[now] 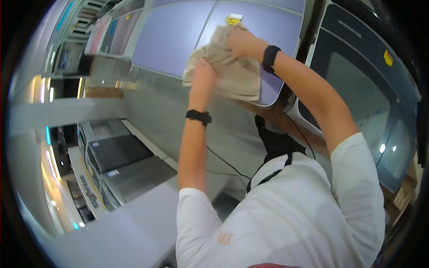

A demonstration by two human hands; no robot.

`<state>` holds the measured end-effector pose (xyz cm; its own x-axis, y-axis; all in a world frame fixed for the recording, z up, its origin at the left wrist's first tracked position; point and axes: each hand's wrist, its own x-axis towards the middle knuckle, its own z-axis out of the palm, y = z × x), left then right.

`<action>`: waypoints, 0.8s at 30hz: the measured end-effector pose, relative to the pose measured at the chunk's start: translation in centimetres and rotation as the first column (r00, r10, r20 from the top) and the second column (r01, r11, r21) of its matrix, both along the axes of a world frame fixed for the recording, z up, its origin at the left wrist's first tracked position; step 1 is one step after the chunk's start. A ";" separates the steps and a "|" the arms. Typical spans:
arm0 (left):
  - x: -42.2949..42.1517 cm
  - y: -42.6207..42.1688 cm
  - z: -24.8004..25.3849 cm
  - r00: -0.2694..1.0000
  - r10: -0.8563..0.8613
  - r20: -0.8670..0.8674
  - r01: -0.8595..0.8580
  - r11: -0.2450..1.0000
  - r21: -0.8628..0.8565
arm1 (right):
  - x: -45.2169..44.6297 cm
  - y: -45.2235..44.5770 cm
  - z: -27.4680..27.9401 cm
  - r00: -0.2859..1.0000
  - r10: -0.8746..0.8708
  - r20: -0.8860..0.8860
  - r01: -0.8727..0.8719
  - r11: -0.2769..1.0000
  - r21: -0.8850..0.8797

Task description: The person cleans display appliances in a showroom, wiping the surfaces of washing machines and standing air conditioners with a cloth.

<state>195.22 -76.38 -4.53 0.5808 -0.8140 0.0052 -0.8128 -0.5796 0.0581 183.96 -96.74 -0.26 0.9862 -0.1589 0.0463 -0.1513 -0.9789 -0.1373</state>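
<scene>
A beige towel [239, 78] lies bunched and partly folded over the near edge of a pale violet panelled top [172, 33]. My right hand [243, 42] grips its upper part, with the fingertips partly hidden in the folds. At the towel's left side, my left hand [203, 76] is closed on the fabric and slightly blurred. The towel's lower hem hangs past the edge of the top. Just beyond my right hand, a small yellow and white label [233, 19] sits on the surface.
To the right stands a large dark-fronted appliance [357, 76]. Black cables [228, 163] run across the grey floor near my legs. Appliances with dark tops [120, 152] and a white counter [120, 232] are at the left. More display units [120, 33] stand at the upper left.
</scene>
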 end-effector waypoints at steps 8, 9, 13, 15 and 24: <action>11.8 -4.8 4.6 0.987 -0.104 -0.119 0.117 0.988 0.103 | 7.6 -0.9 -3.2 0.981 -0.065 0.180 0.052 0.996 0.079; 13.6 -5.5 4.3 0.989 -0.114 -0.097 0.124 0.987 0.106 | 8.5 -1.0 -2.9 0.981 -0.083 0.177 0.068 0.994 0.089; 18.8 -7.3 2.5 0.986 -0.157 -0.065 0.165 0.975 0.150 | 10.8 -0.6 -1.0 0.996 -0.047 0.071 0.039 0.993 0.114; 19.8 -7.9 3.4 0.977 -0.201 -0.071 0.210 0.965 0.158 | 12.0 -1.6 -1.6 0.999 -0.024 0.049 0.018 0.993 0.115; 27.2 -8.5 1.4 0.912 -0.407 -0.039 0.408 0.912 0.026 | 14.6 -2.4 -2.9 0.945 -0.052 0.323 0.111 0.980 -0.166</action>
